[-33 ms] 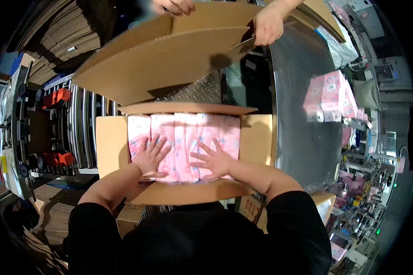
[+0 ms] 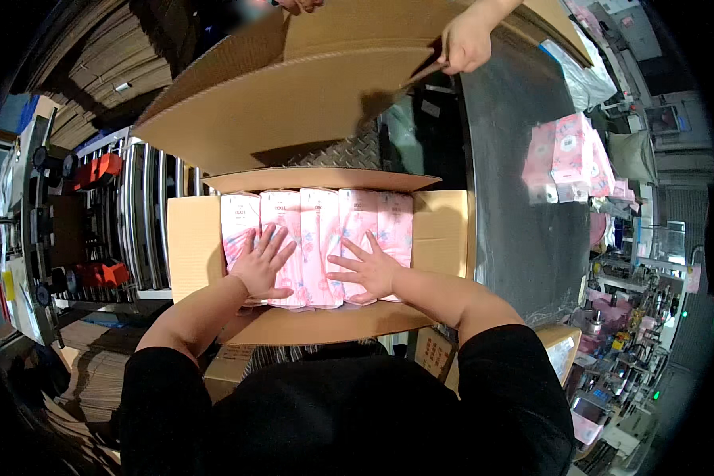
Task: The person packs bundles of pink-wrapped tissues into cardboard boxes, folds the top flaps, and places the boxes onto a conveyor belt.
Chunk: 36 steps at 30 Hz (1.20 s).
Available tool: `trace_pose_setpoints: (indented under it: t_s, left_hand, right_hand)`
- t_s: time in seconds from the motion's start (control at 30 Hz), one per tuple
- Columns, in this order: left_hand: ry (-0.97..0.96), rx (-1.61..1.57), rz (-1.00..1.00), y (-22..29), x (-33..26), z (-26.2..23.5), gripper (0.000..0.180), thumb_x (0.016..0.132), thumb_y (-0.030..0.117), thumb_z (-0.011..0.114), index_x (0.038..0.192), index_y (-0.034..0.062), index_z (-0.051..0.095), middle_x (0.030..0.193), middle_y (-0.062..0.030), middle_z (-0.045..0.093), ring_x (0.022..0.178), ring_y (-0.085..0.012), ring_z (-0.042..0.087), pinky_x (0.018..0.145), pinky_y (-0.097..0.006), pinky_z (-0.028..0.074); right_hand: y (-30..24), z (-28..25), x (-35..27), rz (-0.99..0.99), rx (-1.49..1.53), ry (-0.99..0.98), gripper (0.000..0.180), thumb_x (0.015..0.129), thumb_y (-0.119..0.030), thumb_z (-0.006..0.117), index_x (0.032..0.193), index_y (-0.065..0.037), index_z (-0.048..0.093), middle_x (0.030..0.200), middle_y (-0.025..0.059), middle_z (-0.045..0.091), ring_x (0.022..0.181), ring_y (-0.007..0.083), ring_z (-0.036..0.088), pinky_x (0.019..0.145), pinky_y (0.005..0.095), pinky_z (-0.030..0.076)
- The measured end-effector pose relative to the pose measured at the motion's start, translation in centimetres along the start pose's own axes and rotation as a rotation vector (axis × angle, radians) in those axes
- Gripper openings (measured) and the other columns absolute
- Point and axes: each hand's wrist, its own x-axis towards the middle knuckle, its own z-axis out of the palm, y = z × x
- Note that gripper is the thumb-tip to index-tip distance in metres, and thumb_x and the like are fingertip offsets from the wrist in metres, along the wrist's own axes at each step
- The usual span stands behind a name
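Pressing down flat, the left hand (image 2: 263,263) lies with fingers spread on the pink packs (image 2: 319,238) that fill the open cardboard box (image 2: 192,246) in front of the person. The right hand (image 2: 368,270) lies the same way just beside it, palm down, fingers splayed, gripping nothing. Both hands touch the tops of the packs near the box's near edge.

The packs stand side by side in one row inside the box, reaching from its left inner wall to its right one. The box's four flaps are folded outward; the near flap (image 2: 325,324) lies just below the hands, and the far flap (image 2: 317,179) slants up behind the packs.

Beyond the box, a large flat cardboard sheet (image 2: 293,103) hangs over its far side. Another person's hand (image 2: 466,41) pinches the sheet's right corner, and a second hand shows at the sheet's top edge, mostly cut off.

To the right of the box runs a grey belt (image 2: 508,206), and more pink packs (image 2: 570,159) sit on its far side. To the left of the box are metal rollers (image 2: 147,214) with orange parts (image 2: 99,168) beside them.
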Motion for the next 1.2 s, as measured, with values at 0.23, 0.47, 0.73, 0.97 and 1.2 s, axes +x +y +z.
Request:
trace_pose_setpoints:
  t_s: [0.23,0.47,0.73,0.97,1.2]
  left_hand:
    - [0.168,-0.159,-0.306,-2.7,-0.1,-2.8,0.107,0.082,0.068,0.051,0.151,-0.001,0.007,0.159,-0.0203,0.0,0.148,-0.0311,-0.004,0.119,-0.04,0.001]
    - [0.117,-0.325,-0.316,-6.6,-0.8,-4.6,0.084,0.08,0.05,0.064,0.141,0.0017,0.033,0.144,-0.0252,0.037,0.135,-0.0367,0.036,0.112,-0.045,0.025]
    - [0.494,-0.992,-0.832,-10.3,-15.0,2.3,0.053,0.075,0.031,0.081,0.112,-0.0004,0.062,0.101,-0.0132,0.07,0.092,-0.0256,0.066,0.081,-0.036,0.051]
    - [0.563,-0.954,-0.869,-5.4,-20.4,1.5,0.039,0.084,0.023,0.072,0.115,0.0007,0.062,0.1,-0.012,0.07,0.089,-0.022,0.067,0.08,-0.034,0.052]
    - [-0.39,-0.682,-0.339,5.0,-11.7,-4.7,0.115,0.072,0.079,0.056,0.148,-0.0003,0.025,0.142,-0.0366,0.033,0.136,-0.0422,0.033,0.11,-0.045,0.032]
  right_hand:
    - [3.7,-5.2,-4.2,0.528,0.227,0.701,0.045,0.077,-0.025,0.066,0.117,-0.005,0.059,0.12,0.0177,0.057,0.122,0.0334,0.046,0.108,0.045,0.034]
    - [11.3,-8.4,-12.6,0.959,-0.121,-0.037,0.075,0.073,-0.038,0.073,0.136,-0.01,0.046,0.14,0.0137,0.044,0.136,0.0349,0.03,0.113,0.0455,0.026]
    - [13.0,-7.0,-11.4,0.826,-0.16,0.016,0.083,0.067,-0.05,0.077,0.134,-0.009,0.049,0.137,0.0149,0.048,0.134,0.0337,0.035,0.116,0.0479,0.02]
    - [13.0,-6.2,-12.3,0.829,0.389,0.455,0.076,0.074,-0.035,0.077,0.134,-0.002,0.045,0.114,0.0205,0.063,0.109,0.0348,0.059,0.093,0.0462,0.047]
    - [2.7,-3.8,-5.2,0.619,0.979,0.186,0.082,0.094,-0.031,0.06,0.151,0.0,0.009,0.1,0.0062,0.063,0.082,0.0107,0.057,0.065,0.0276,0.05]
